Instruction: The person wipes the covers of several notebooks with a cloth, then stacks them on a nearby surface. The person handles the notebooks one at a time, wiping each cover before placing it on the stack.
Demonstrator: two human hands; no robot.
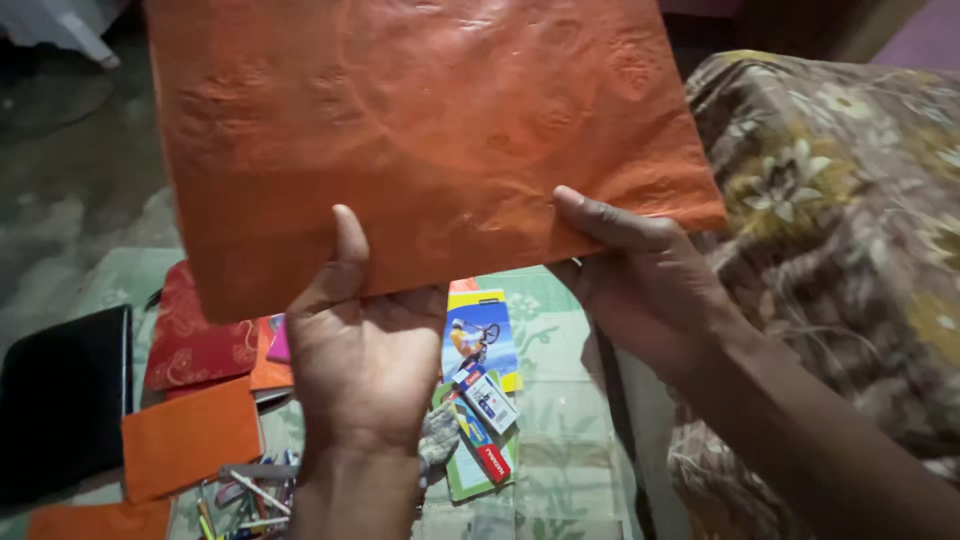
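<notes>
A large orange sheet [430, 130], glossy and faintly embossed, is being held up in front of the camera, filling most of the upper view and hiding part of what lies beneath. It is being gripped along its lower edge by both hands, which are apart from each other. The left hand [365, 355] is being kept near the middle of that edge, thumb laid up the front face, fingers hidden behind. The right hand [640, 275] is being kept toward the lower right corner, thumb likewise pressed on the front.

At the right, a brown floral cloth [850, 220] is being seen draped over something bulky. Below the sheet, a pale green patterned cover [560, 400] is carrying the loose items. At its left edge a black flat case [60, 400] is lying; just beside it are a red patterned sheet [195, 345] and a smaller orange piece [190, 440]. Near the middle a picture booklet with a cyclist [482, 340] is lying, with small boxes [487, 405] resting on it. Toward the lower left, scattered pens [245, 495] are being observed.
</notes>
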